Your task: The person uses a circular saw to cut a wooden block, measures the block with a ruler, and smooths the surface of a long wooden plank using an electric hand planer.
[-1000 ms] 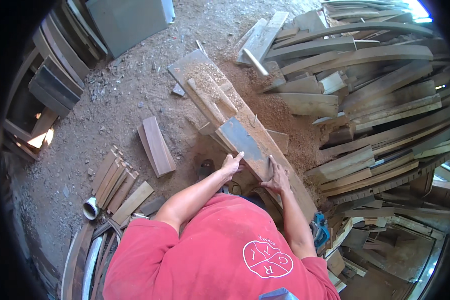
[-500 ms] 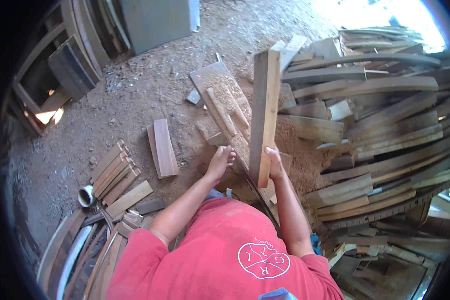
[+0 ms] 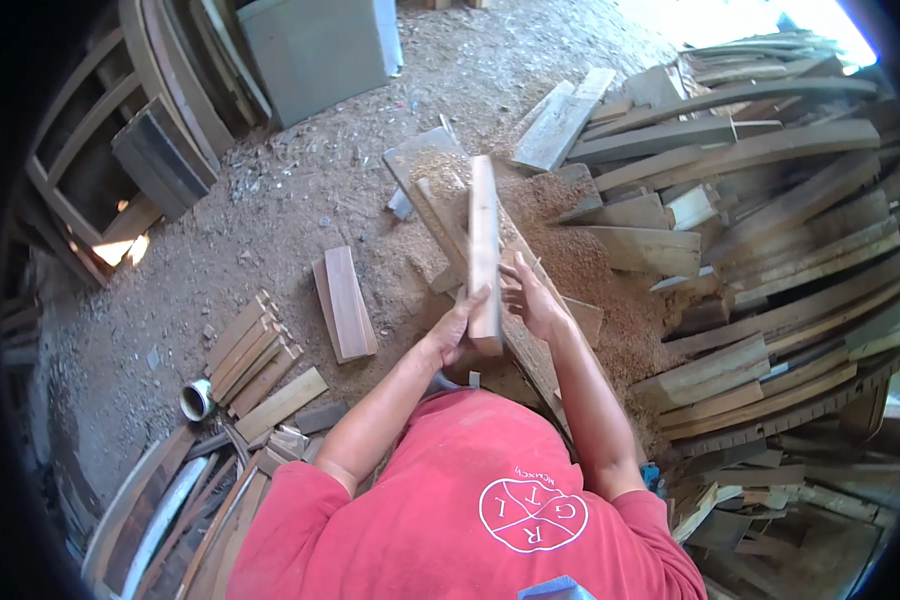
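Observation:
A squared length of pale timber [image 3: 483, 235] stands out ahead of me, tilted upward over a sawdust-strewn wooden work plank [image 3: 530, 345]. My left hand [image 3: 454, 328] is closed round its near end from the left side. Just to the right of the timber is my right hand [image 3: 536, 303], its fingers spread and curved toward the wood; whether a fingertip touches it I cannot tell. Behind the timber, a narrow wooden strip [image 3: 432, 215] lies along the work plank, partly covered by sawdust.
Stacked curved boards [image 3: 760, 155] crowd the right side, beside a heap of sawdust [image 3: 590, 265]. Two short planks [image 3: 348, 305] lie on the dirt floor left of my hands. Farther left are stacked wood pieces [image 3: 250, 355] and a round white pipe [image 3: 197, 400]. A grey box [image 3: 315, 55] stands far ahead.
The timber has swung left and lower, turning to show a different face. My left hand has taken hold of its near end, while my right hand has let go and opened beside it.

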Demonstrator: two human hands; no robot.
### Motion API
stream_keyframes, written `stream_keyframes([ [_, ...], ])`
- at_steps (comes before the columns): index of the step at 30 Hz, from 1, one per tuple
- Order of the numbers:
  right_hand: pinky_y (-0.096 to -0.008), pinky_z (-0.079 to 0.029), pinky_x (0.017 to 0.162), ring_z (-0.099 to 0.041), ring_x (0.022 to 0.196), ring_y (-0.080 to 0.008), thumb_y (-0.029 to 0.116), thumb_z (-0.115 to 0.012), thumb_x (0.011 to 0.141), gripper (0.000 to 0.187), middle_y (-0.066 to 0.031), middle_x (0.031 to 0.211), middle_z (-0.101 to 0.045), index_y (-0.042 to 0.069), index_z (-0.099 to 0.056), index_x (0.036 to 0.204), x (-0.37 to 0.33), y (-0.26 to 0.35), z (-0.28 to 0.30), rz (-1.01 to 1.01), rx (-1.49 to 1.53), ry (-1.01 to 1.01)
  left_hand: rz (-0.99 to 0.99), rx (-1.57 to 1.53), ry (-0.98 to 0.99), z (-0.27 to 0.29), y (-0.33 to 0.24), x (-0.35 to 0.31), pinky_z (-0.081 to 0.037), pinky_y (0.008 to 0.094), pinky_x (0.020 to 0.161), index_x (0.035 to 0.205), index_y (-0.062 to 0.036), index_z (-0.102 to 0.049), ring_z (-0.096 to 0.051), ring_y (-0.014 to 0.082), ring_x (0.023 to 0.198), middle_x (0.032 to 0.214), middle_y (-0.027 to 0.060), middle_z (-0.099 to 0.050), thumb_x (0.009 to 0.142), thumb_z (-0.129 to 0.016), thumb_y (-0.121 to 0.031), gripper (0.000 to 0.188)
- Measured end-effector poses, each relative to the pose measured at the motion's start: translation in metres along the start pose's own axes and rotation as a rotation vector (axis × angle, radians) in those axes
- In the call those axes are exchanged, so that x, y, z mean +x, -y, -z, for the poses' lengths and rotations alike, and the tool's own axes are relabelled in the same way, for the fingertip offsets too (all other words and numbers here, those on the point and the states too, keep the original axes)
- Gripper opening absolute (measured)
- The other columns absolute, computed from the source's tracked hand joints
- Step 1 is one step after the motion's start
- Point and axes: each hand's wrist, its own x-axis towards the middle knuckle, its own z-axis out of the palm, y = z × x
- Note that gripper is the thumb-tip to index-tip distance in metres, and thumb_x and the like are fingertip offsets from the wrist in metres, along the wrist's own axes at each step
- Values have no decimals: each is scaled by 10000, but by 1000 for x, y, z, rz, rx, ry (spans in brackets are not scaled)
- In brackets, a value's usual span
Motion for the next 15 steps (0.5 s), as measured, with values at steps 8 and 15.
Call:
stream_keyframes([
  [8,-547,-313,1216,-340,1507,-429,573,-808,807,957,-205,1645,-350,162,-426,1583,-64,-107,92,-130,-1174,-491,-27,-314,223,-3,-24,-15,-558,523,1008,1462,-17,-472,-671,341,1190,1205,184,-668,916,-630,-535,769],
  [15,-542,-422,1138,-464,1390,-446,431,-895,751,1020,-213,1537,-445,273,-366,1609,-126,-229,153,-137,-1248,-697,-85,-125,-108,-15,-38,-9,-568,435,881,1341,-108,-602,-679,245,1064,1177,78,-693,891,-655,-591,662],
])
